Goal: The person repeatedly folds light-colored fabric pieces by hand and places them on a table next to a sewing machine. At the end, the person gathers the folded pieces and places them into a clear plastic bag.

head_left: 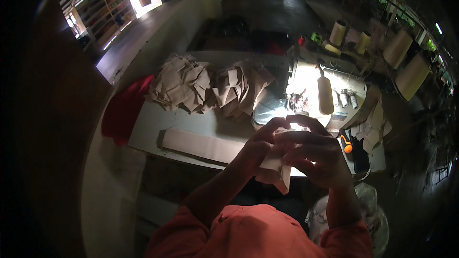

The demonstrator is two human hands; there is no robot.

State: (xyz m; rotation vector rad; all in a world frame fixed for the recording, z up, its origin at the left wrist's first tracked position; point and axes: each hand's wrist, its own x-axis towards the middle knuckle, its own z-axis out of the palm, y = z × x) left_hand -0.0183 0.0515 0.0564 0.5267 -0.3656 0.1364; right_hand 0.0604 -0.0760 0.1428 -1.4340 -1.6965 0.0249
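A folded piece of beige fabric (pixel 273 176) hangs between my hands, in front of a brightly lit sewing machine (pixel 340 114). My left hand (pixel 261 144) is closed on the fabric's upper left side, its fingertips near those of my right hand. From the other side my right hand (pixel 316 155) grips the same fabric, with its fingers bent over it. The fingertips partly hide the fabric's upper edge. Just left of my hands, a long flat beige fabric strip (pixel 198 145) lies along the table's front edge.
Heaped beige fabric pieces (pixel 184 86) and a second pile (pixel 239 88) cover the table's back. Red cloth (pixel 125 110) drapes at the left. Thread cones (pixel 337 33) stand behind the machine. An orange-handled tool (pixel 347 146) lies right; a clear plastic bag (pixel 370 210) sits below.
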